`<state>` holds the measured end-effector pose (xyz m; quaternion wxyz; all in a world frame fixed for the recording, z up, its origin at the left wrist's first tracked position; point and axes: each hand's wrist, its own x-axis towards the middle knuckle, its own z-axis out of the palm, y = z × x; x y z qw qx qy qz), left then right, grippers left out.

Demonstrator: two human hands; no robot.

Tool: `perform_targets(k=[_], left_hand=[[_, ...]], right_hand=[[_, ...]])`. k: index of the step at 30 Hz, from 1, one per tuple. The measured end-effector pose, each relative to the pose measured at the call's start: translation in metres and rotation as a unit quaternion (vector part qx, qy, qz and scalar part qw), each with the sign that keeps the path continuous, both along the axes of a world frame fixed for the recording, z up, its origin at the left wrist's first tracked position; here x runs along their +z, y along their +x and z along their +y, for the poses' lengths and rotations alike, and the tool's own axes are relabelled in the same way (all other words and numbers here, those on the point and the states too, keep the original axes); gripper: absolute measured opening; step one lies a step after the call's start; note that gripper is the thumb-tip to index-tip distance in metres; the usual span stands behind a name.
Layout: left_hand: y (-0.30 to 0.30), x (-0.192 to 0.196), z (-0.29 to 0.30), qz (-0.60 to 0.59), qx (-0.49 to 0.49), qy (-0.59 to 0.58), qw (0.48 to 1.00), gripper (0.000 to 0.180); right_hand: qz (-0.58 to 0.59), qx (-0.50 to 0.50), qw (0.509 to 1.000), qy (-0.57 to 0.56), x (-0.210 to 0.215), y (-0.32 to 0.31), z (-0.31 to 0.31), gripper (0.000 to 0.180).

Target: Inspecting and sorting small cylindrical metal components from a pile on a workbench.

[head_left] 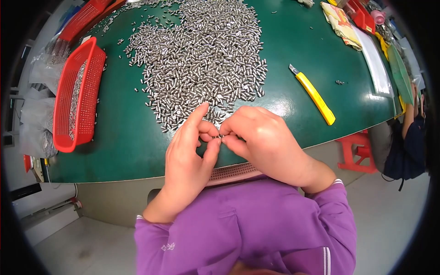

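Note:
Both my hands meet at the near edge of a big heap of small silvery metal pins (201, 55), spread over the green table (123, 158). My left hand (189, 144) pinches a small metal piece (219, 136) between thumb and a finger, its index finger pointing up over the heap. From the other side my right hand (256, 133) grips the same spot with thumb and fingertip. The piece is tiny and mostly hidden by the fingertips, so its exact shape cannot be made out.
A red perforated basket (59, 114) holding more metal pins stands at the left. On the right lies a yellow utility knife (316, 98), blade showing. Past it are a few dark bits (339, 82), a patterned cloth (340, 25) and a red stool (356, 151) below the table edge.

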<state>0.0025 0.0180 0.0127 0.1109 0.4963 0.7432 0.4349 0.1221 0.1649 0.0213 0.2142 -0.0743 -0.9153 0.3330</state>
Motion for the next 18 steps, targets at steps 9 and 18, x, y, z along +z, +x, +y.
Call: perform_targets(k=[9,18], left_hand=[[-0.002,-0.009,-0.002,-0.049,-0.015,0.022,0.998,0.073],[-0.001,-0.006,-0.004,-0.039,-0.012,0.016,0.999,0.072]], right_hand=[[0.026,-0.007,1.000,-0.004,-0.002,0.003,-0.004,0.021],[0.001,0.023,1.000,-0.008,-0.004,0.005,-0.002,0.018]])
